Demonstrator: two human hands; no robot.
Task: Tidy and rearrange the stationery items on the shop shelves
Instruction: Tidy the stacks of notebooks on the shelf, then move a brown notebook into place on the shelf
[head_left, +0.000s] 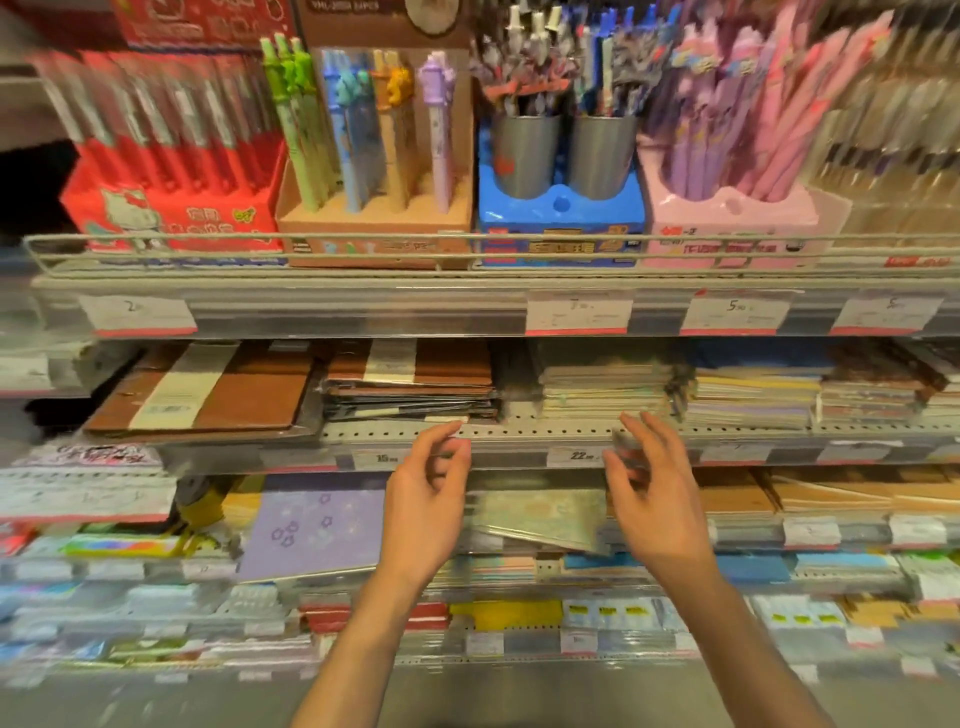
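Both hands are up in front of the middle shelf (519, 434). The left hand (423, 506) is empty, fingers loosely curled and half spread. The right hand (657, 499) is also spread, and there may be something thin and clear at its fingertips, but motion blur makes it hard to tell whether it holds anything.

The stock is everywhere. Brown notebooks (208, 387) lie flat at the left of that shelf, a dark stack (410, 395) sits beside them, and a pale stack (605, 389) is directly beyond the right hand. Between the 2 hands, 1 shelf lower, a shiny sleeve (540, 519) lies tilted and looks out of line, next to a purple pad (317, 525).

Now the risks. The dark stack looks ragged, with its edges fanned out, so a push from 1 side could slide the top pieces off the front lip. The sleeve looks slick, and a light pinch could let it slip down behind the lower rows. Up top, the pen cups (563, 156) look top-heavy behind only a thin rail (519, 236), so an elbow or wrist coming up too high could tip them.
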